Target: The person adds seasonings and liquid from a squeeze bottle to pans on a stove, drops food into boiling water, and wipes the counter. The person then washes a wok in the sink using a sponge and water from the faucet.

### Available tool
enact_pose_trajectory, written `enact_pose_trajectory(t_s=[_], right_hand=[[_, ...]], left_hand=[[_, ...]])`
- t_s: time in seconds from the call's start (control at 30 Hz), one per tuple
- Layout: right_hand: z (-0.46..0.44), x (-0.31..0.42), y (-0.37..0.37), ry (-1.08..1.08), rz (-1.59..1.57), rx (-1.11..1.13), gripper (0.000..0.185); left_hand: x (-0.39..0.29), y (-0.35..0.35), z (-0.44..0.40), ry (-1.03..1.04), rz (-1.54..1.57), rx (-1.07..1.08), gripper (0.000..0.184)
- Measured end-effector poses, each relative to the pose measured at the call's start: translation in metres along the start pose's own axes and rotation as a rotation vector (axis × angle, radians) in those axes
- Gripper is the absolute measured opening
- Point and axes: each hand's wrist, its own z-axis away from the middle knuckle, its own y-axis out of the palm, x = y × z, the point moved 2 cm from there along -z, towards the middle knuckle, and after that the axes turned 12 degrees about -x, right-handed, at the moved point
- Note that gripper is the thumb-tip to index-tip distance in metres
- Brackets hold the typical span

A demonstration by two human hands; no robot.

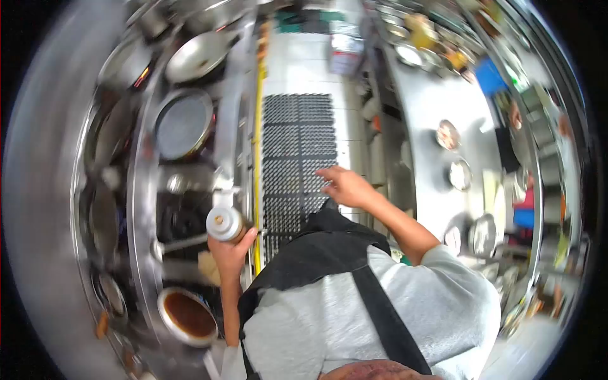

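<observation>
The person's left hand (231, 253) has its grip wrapped around a white-topped bottle (225, 223) beside the stove (178, 218), most fingers hidden. The right hand (345, 188), its grip loosely spread, hangs above the black mat (297, 142). Farthest, blurred pots (212, 14) are cut off.

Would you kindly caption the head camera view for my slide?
Left hand holding a bottle near the stove, right hand empty and open.

bottle (224, 223) in left hand (232, 256) | stove (138, 212) left | bowl (460, 174) on counter (434, 95) right | mat (297, 142) between
</observation>
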Motion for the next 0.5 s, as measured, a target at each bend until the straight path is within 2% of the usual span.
enact_pose_trajectory(t_s=[0.03, 0.07, 0.13, 0.17, 0.23, 0.27, 0.43, 0.5], right_hand=[[0.001, -0.002, -0.011, -0.004, 0.015, 0.018, 0.049], [0.004, -0.007, -0.019, -0.018, 0.035, -0.001, 0.05], [0.008, -0.027, -0.039, -0.004, 0.014, -0.007, 0.051], [0.009, -0.041, -0.048, -0.007, -0.004, -0.007, 0.051], [0.019, -0.069, -0.079, 0.049, 0.0, -0.058, 0.05], [0.027, -0.082, -0.092, 0.087, 0.01, -0.078, 0.05], [0.069, -0.158, -0.142, 0.327, 0.08, -0.275, 0.047], [0.09, -0.182, -0.15, 0.429, 0.127, -0.356, 0.046]], left_hand=[[-0.008, 0.021, -0.005, 0.047, 0.001, -0.021, 0.061], [-0.015, 0.042, -0.009, 0.084, 0.015, 0.054, 0.061], [-0.024, 0.083, -0.021, 0.005, 0.12, 0.148, 0.071], [-0.025, 0.102, -0.028, 0.028, 0.12, 0.192, 0.071], [-0.036, 0.145, -0.04, 0.095, -0.018, 0.287, 0.074], [-0.046, 0.169, -0.039, -0.005, 0.054, 0.286, 0.072], [-0.069, 0.286, -0.081, 0.065, 0.161, 0.501, 0.065], [-0.09, 0.333, -0.098, 0.185, 0.087, 0.616, 0.058]])
